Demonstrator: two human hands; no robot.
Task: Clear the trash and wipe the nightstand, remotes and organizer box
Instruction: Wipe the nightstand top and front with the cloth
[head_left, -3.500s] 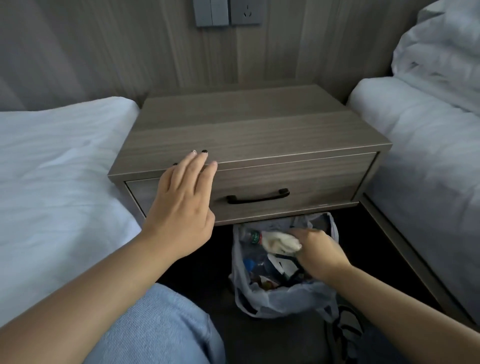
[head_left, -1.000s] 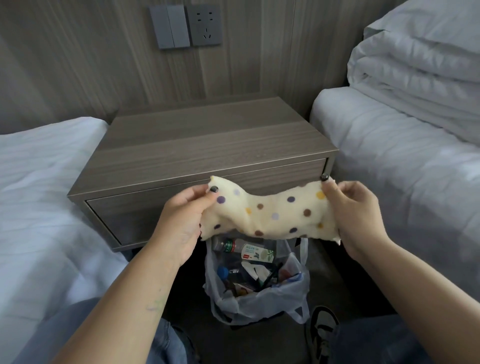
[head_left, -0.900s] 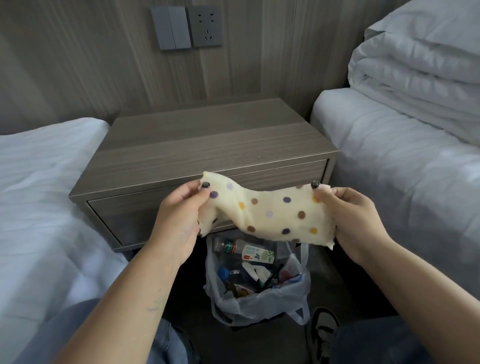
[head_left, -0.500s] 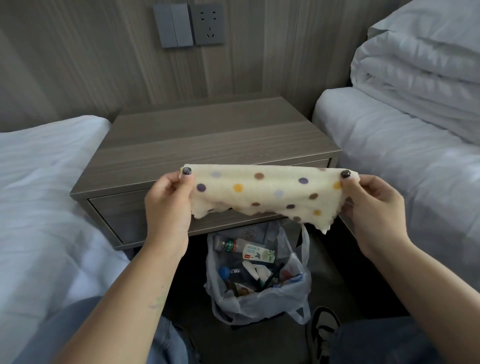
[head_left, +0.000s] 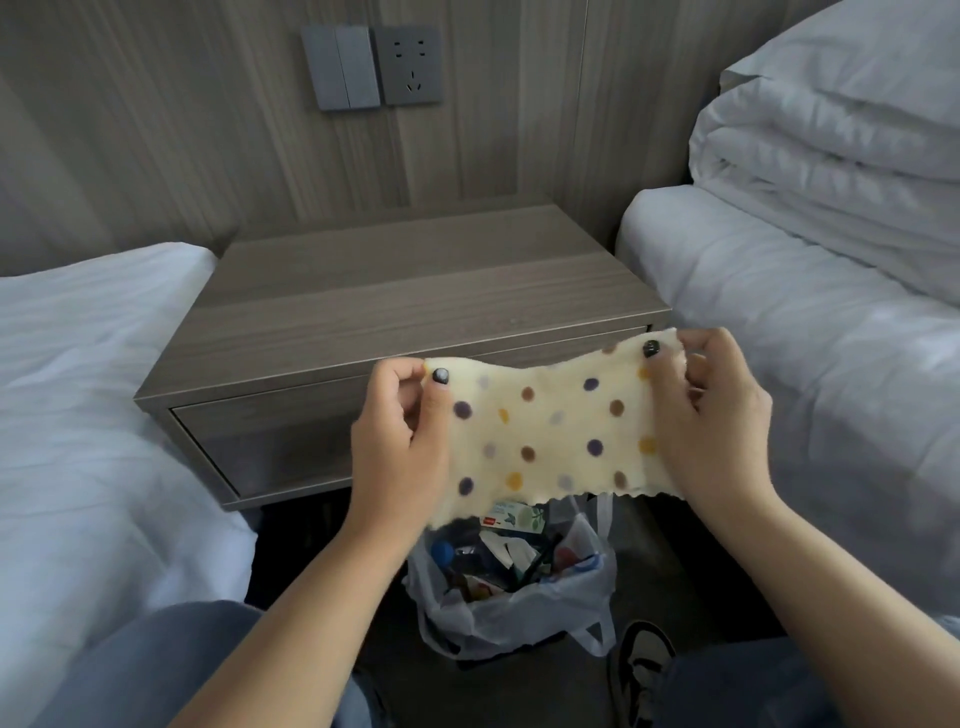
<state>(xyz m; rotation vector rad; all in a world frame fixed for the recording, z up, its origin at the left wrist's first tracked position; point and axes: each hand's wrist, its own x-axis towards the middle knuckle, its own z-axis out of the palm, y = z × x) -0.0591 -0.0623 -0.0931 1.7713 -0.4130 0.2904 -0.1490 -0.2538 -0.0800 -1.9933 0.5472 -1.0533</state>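
Cloth (head_left: 550, 436): cream, polka dots in purple, brown and yellow, wavy bottom edge, held spread flat in the air in front of the nightstand drawer. Left hand (head_left: 397, 447) pinches its upper left corner, thumb on the front face, fingers (head_left: 402, 376) curled behind. Right hand (head_left: 711, 415) pinches the upper right corner the same way, thumb on the front, fingers curled round the edge. Right corner sits a bit higher than the left one. Dark polish on both thumbnails. Nightstand (head_left: 415, 296): grey wood grain, just beyond the fingers, its drawer front partly hidden by the cloth. Below the fingers, on the dark floor: a translucent plastic bag (head_left: 509, 608) standing open with trash inside; I see a blue cap and a printed label, rest too cluttered to tell. White bed (head_left: 88, 395) left of the left hand, second bed (head_left: 831, 364) right of the right hand with a folded duvet (head_left: 841, 119) on it. Wall switch (head_left: 340, 67) and socket (head_left: 410, 65) above the nightstand. Shoe (head_left: 641, 665) beside the bag.
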